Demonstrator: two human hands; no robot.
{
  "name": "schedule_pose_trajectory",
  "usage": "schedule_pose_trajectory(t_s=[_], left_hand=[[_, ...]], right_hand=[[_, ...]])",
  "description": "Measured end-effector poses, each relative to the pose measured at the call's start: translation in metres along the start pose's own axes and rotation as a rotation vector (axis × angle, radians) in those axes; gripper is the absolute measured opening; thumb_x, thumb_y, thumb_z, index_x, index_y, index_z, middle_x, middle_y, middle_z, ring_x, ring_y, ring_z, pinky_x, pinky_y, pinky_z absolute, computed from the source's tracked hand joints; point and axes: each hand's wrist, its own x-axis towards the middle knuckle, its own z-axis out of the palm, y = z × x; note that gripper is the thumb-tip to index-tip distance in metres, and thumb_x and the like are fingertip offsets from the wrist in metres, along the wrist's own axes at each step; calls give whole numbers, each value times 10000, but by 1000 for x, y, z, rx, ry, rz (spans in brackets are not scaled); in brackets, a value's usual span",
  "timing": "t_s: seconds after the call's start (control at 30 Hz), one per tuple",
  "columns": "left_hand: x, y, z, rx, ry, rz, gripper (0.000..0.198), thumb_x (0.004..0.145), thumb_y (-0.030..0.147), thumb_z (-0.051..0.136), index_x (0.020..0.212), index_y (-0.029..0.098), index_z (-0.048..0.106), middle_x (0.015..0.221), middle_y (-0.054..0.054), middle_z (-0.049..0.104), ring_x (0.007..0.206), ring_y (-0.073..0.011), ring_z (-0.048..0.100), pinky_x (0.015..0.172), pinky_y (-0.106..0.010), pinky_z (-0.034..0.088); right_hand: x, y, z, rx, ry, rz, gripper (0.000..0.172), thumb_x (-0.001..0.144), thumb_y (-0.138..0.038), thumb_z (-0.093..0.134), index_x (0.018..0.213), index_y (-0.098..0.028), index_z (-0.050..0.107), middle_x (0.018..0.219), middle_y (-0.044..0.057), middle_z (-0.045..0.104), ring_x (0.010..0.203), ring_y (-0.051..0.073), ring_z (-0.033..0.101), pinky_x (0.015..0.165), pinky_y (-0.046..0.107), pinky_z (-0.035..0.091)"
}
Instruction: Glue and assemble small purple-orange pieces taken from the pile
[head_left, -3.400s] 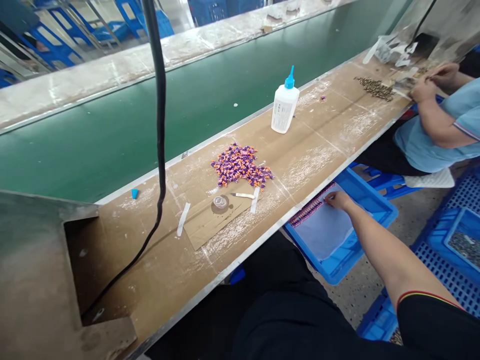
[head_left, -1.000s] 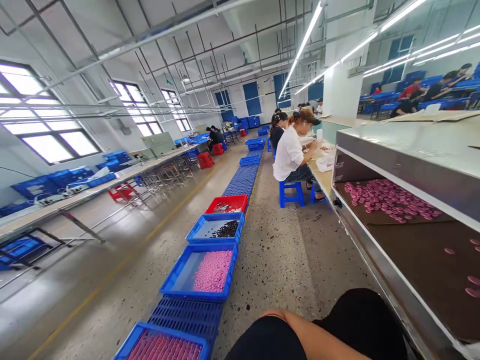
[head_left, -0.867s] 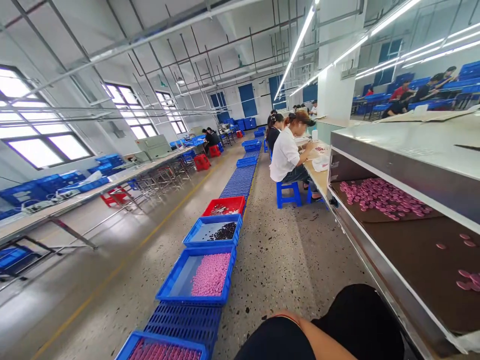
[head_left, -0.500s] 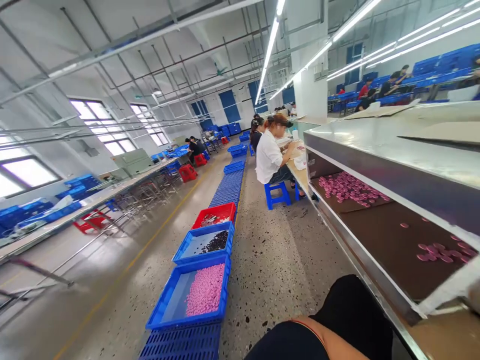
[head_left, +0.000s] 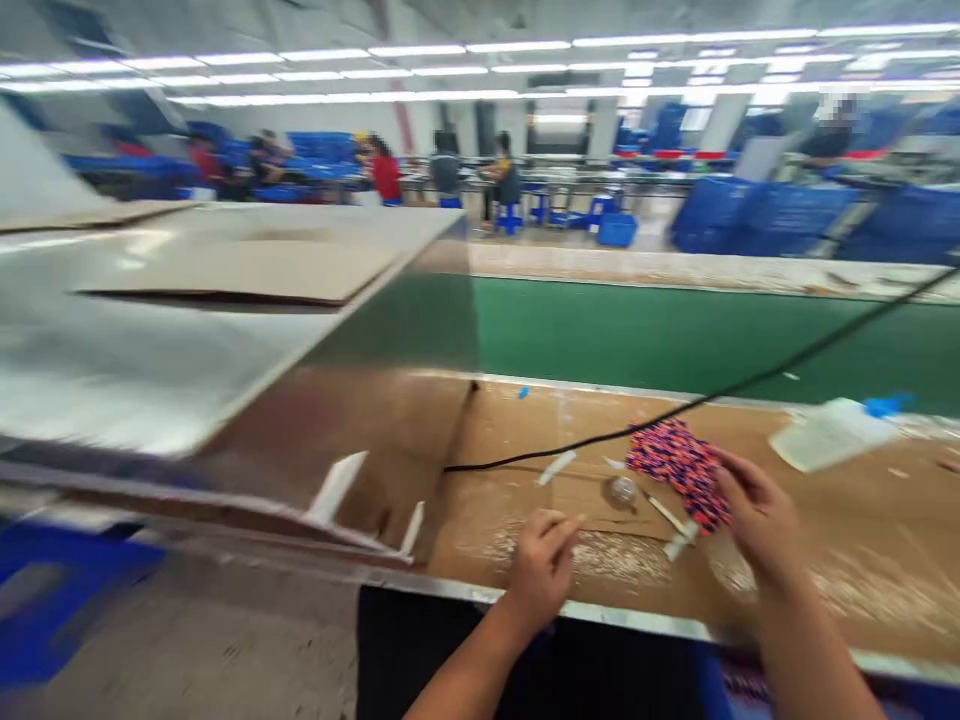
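Left hand (head_left: 541,572) and right hand (head_left: 759,522) either side of a heap of purple-and-orange pieces (head_left: 677,472);

steel shelf (head_left: 187,340) at far left; left hand's fingers (head_left: 555,530) loosely apart, near a tape roll (head_left: 621,491) on a cardboard sheet (head_left: 600,510); heap on the sheet's right end; right hand's fingers (head_left: 739,480) spread apart at its edge; black cable (head_left: 720,392) just behind; glue bottle (head_left: 832,434) tilted beyond.

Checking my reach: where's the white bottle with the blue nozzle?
Head view, right side: the bottle is on the bench, right of the purple-and-orange pile and the right hand.
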Motion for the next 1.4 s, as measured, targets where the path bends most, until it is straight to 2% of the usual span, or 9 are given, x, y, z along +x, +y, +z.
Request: schedule_pose_trajectory(t_s=[0.07,0.23,0.4,0.67,0.97,1.1,1.2,1.3,1.4], left_hand=[[2,-6,-1,-49,15,-40,305,1045,174,540,1210,217,793,954,-86,752,838,-177,741,763,-279,629],[3,-5,-1,-87,35,-153,269,1080,270,568,1192,210,805,953,-72,737,846,-163,734,770,-258,611],[5,-4,-1,-81,48,-173,304,1102,283,522,1222,201,790,966,-80,719,867,-152,716,796,-261,607],[0,-1,1,-124,74,-227,212,1080,267,595,1126,185,784,974,-69,740,885,-147,726,805,-253,605],[1,2,0,-201,90,-209,211,1065,193,613,1176,203,792,981,-59,730,885,-131,720,813,-240,594],[1,3,0,-223,108,-217,222,1069,220,608,1170,206,805,961,-68,727,852,-140,718,773,-248,599],[-2,3,1,-258,116,-301,214,1060,277,639,1152,208,819,970,-77,737,814,-141,720,740,-245,607],[-6,2,1,-361,136,-426,211,1040,320,680,1141,206,827,999,-81,744,736,-117,699,692,-226,607],[-8,1,1,-445,168,-506,223,1027,351,702,1121,197,832,997,-83,742,702,-106,691,687,-224,610]], right_hand=[[-11,-7,-5,84,33,21,535,879,-732,730,1104,-249,776,934,83,789,803,252,755,754,431,677],[-19,-29,17,109,-97,12,372,913,-614,749,997,-254,790,936,70,805,820,236,766,776,398,675],[-19,-33,13,-151,-292,-175,269,1030,-445,604,1037,-270,808,1024,85,807,953,249,764,869,409,644],[-7,-28,22,-485,-513,-390,232,1056,-333,550,966,-254,748,952,99,771,928,282,708,848,433,585],[-5,-19,36,-566,-535,-518,260,1058,-271,511,983,-225,756,930,120,736,891,289,668,847,443,560],[-3,-26,35,-572,-472,-603,261,1060,-253,513,951,-215,747,898,106,739,840,269,677,798,422,573],[-2,-45,19,-538,-327,-661,216,1057,-274,569,946,-241,752,907,81,766,839,253,714,781,398,578],[-9,-68,1,-490,-33,-587,100,1019,-298,684,1019,-269,779,951,70,786,879,271,745,756,393,565],[-23,-80,3,-347,391,-453,226,1082,-293,583,1209,-253,766,1005,89,764,932,292,741,798,424,554]])
